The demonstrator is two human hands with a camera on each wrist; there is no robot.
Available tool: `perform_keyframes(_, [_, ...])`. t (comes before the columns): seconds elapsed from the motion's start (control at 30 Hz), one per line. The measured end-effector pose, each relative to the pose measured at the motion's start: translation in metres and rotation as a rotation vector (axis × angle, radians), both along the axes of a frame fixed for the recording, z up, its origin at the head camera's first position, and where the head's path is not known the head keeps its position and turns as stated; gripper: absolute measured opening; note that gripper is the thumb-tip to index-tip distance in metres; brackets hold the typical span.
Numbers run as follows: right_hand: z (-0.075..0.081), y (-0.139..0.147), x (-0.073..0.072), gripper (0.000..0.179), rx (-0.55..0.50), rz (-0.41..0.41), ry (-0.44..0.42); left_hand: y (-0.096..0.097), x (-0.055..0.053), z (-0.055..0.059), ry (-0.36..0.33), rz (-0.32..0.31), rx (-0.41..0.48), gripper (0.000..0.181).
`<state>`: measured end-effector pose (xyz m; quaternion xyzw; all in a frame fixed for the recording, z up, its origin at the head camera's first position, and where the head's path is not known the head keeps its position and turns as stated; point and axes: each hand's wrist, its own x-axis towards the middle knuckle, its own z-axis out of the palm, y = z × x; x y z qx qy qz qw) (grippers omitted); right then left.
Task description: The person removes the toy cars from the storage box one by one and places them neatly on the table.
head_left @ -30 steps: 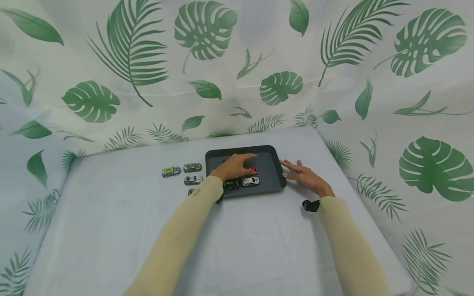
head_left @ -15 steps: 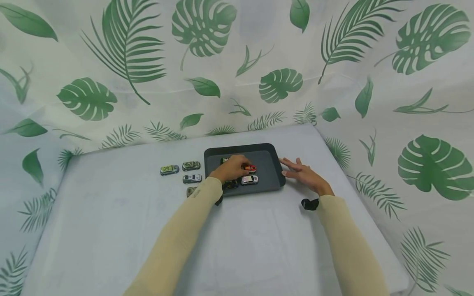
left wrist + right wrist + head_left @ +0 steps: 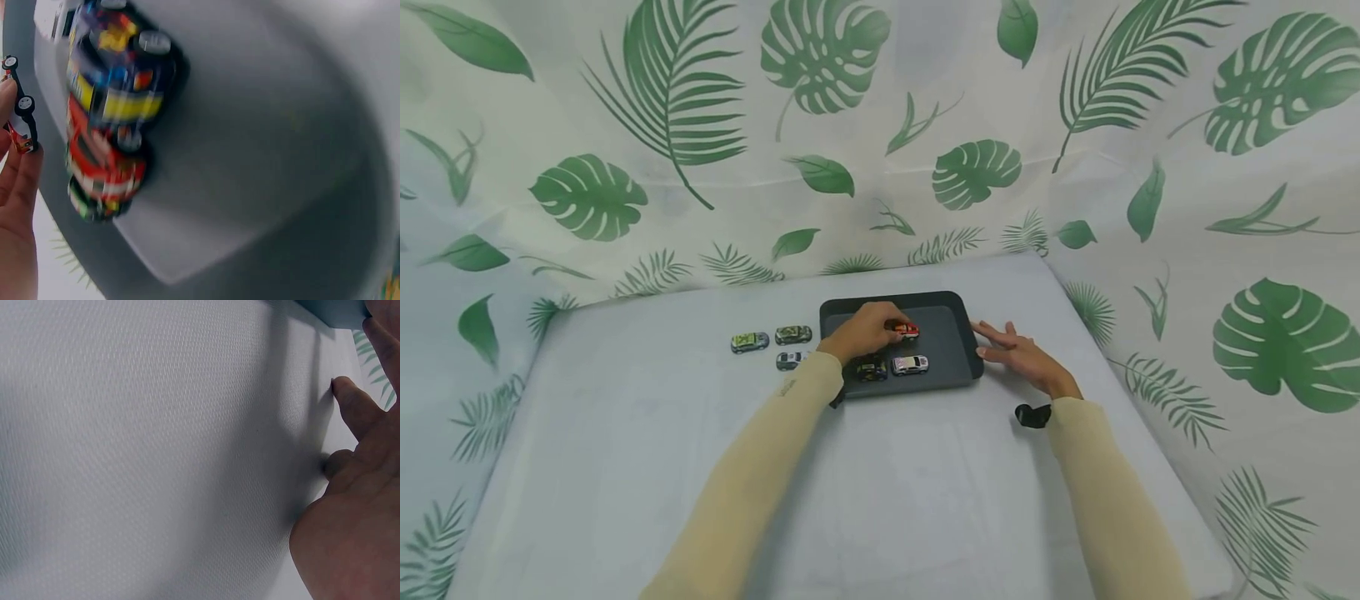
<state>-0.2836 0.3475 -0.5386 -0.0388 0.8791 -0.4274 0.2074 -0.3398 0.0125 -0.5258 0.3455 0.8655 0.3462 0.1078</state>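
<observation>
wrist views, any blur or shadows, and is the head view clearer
Left wrist view: dark blue toy car and tray look blurred, the held car in the left hand crisper; right wrist view: soft shadows cross the white tabletop beside the right hand; head view: mostly clear.

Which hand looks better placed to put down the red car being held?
Probably the left hand: it pinches the red car over the tray. The right hand holds no car; its fingers are spread at the tray's right edge.
</observation>
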Motion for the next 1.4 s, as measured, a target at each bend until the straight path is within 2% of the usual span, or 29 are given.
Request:
perform_keyframes(0.3, [-0.003,0.001,-0.001,0.071,-0.019,0.003,-0.017,-0.026,-0.002,0.017,-0.008,0.021,-0.062,0.035])
perform_keyframes(0.57, [0.002,-0.001,0.000,0.072,0.002,0.010,-0.002,-0.056,-0.004,0.025,0.031,0.058,-0.030,0.033])
perform_keyframes(0.8, [0.001,0.000,0.000,0.072,0.004,0.015,0.004,-0.094,0.002,0.031,0.038,0.110,-0.002,0.034])
perform_keyframes(0.93, [-0.001,0.000,-0.001,0.072,0.009,0.030,0.013,-0.119,0.008,0.031,0.043,0.152,0.025,0.034])
perform_keyframes(1.17, [0.000,0.000,-0.002,0.072,0.034,0.028,0.004,-0.157,0.016,0.022,0.020,0.218,0.049,0.033])
perform_keyframes(1.4, [-0.001,0.000,-0.003,0.076,0.018,0.015,-0.027,-0.187,0.028,0.017,0.018,0.243,0.042,0.031])
